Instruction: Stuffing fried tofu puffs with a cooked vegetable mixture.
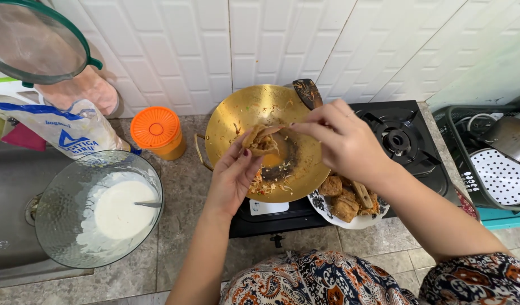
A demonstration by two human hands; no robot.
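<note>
Brass-gold and wide, a wok (237,116) sits on the left burner of a black two-burner gas stove (424,164), with a dark patch at its bottom, a small pool of orange oil and loose shreds of vegetable filling along its near wall. A dark spatula handle (308,93) leans on its far rim. One clear glass bowl (62,226) stands on the stone counter (184,192) to the left, holding white batter and a spoon (148,204). One orange-lidded jar (157,133) stands behind it, beside a printed plastic bag (73,133). One patterned plate (322,204) at the stove's near edge carries about four brown fried tofu pieces (346,204). A green-rimmed strainer (34,42) hangs at top left, and a dish rack (486,164) with a perforated white tray stands at far right.

Over the wok's centre both hands meet at one piece of tofu (261,141), split open and stuffed with pale shreds. The left hand (233,178) cradles it from below, fingers curled loosely upward with the piece resting on their tips. The right hand (342,138) comes from the right, thumb and forefinger pinched at the piece's upper edge, the other fingers folded in.
</note>
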